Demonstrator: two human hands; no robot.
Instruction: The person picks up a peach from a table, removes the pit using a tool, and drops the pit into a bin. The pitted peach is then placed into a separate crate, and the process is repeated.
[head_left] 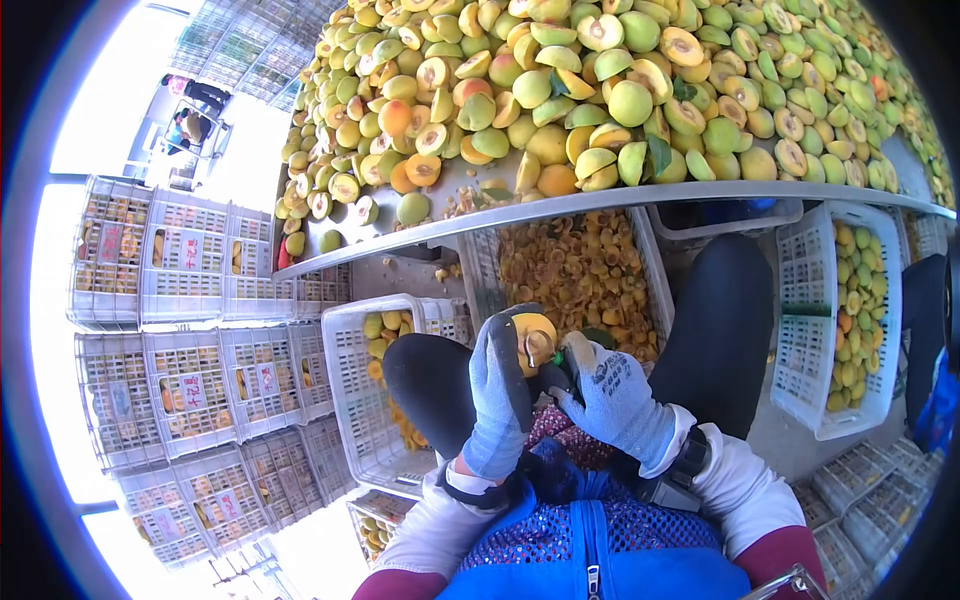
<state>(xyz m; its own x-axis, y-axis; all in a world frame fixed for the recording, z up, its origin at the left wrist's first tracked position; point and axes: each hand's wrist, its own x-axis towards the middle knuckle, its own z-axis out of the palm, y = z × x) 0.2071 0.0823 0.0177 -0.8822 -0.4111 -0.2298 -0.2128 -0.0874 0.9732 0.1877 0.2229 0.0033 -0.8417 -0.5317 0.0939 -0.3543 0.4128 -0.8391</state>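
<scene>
My left hand (495,395), in a blue-grey glove with a dark palm, is closed around an apricot half (538,340). The cut face is turned up, showing yellow flesh and a brown centre. Close beside it, my right hand (612,395), gloved alike, is closed on a small tool (560,362) with a green part. The tool's tip is right at the fruit's edge, and most of it is hidden by the fingers. Both hands are held over my lap, in front of a crate (652,262) of brownish fruit pieces.
A metal-edged table (620,200) heaped with cut and whole apricots (630,103) spans the front. A white crate (345,400) stands at my left knee, another crate (800,385) with fruit to the right. Stacked crates (190,370) rise at far left; people (190,128) are in the background.
</scene>
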